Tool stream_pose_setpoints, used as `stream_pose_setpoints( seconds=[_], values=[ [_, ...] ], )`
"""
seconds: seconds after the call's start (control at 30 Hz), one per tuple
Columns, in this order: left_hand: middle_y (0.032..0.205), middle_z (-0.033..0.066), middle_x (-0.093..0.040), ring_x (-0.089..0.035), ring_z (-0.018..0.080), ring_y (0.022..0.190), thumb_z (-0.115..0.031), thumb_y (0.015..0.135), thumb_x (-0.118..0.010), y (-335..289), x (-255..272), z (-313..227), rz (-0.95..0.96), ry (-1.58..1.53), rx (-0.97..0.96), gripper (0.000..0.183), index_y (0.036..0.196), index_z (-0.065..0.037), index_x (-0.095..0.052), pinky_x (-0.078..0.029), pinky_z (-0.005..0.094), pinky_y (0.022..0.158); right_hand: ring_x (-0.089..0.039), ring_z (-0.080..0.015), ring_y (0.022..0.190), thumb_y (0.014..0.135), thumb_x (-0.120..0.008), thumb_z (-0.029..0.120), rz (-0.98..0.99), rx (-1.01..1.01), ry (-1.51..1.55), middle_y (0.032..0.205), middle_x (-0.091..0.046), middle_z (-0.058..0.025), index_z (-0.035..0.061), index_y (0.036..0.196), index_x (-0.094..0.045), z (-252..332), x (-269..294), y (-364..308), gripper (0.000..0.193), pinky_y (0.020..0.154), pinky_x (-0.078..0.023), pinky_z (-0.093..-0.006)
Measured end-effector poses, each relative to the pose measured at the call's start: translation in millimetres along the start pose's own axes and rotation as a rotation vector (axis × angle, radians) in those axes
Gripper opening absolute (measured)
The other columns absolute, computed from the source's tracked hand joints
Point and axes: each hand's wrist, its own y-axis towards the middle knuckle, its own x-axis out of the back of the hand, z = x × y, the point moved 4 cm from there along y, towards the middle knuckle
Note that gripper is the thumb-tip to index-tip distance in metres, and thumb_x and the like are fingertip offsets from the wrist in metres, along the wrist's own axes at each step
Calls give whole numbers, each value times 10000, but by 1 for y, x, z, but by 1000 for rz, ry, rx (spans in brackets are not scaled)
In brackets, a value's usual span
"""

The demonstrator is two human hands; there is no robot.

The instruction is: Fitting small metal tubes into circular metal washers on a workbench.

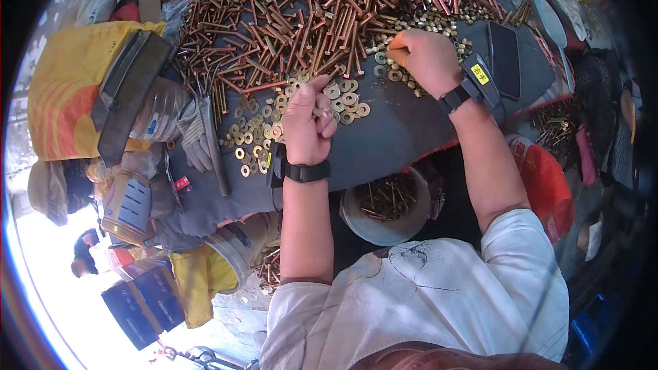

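Note:
My left hand (307, 123) is closed, palm partly turned up, above a spread of flat brass-coloured washers (348, 99). Something small and shiny shows between its curled fingers, too small to make out. My right hand (430, 62) reaches down with thumb and forefinger pinched together, their tips orange. Those fingertips are at the edge of a scatter of small brass-coloured nuts (415, 84), and whatever they hold is hidden. Beyond both hands lies a big heap of long copper-coloured bolts (301, 17). Each wrist wears a black strap.
A dark grey cloth (404, 123) covers the work surface. To the right lies a black phone (504, 60). A bucket of bolts (384, 226) stands below the front edge. On the left are a grey glove (197, 138), a yellow bag (65, 89) and a blue box (144, 305).

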Motion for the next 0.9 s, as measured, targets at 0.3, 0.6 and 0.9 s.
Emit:
stream_pose_setpoints(
  seconds=[0.3, 0.6, 0.9],
  values=[
    [763, -3, -527, -360, 31, 498, -195, 893, -603, 0, -5, 13, 180, -143, 181, 160, 899, -34, -605, -304, 170, 418, -635, -252, 677, 773, -691, 206, 100, -70, -195, 734, -638, -122, 33, 848, -617, 5, -23, 3, 203, 606, -483, -354],
    [680, -25, -546, -399, 31, 489, -149, 850, -653, 0, 6, 5, -55, 10, 52, 126, 854, -29, -615, -336, 182, 411, -605, -98, 706, 775, -685, 4, 135, -56, 766, 790, -595, -38, 1, 981, -534, 36, -19, -14, 255, 661, -491, -210],
    [685, -18, -551, -438, 35, 505, -85, 828, -670, -4, 4, 1, -123, 270, -1, 108, 892, -16, -618, -356, 171, 419, -580, -66, 718, 743, -726, 20, 191, 120, 797, 794, -610, -7, 32, 917, -595, 42, -18, -21, 219, 652, -488, -210]
  ],
)
